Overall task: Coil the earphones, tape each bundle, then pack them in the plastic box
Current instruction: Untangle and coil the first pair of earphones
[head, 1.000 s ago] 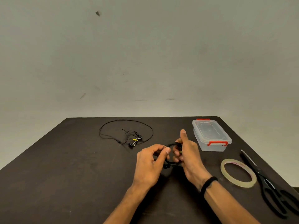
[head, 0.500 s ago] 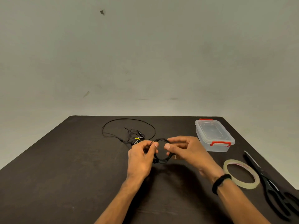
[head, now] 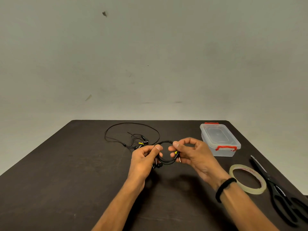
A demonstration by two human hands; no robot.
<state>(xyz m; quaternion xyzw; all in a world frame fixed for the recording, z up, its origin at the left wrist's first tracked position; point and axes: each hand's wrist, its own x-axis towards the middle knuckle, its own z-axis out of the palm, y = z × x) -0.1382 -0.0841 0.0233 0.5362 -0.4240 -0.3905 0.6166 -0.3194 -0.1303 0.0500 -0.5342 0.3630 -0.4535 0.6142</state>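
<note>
Head view: both hands (head: pixel 168 155) still pinch the coiled earphones (head: pixel 166 160), now drawn slightly wider apart.

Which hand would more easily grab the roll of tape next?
Probably the right hand: the tape roll lies on its side of the table, just beside that wrist. The left hand could hold the coiled earphones meanwhile; it would have to cross over.
</note>
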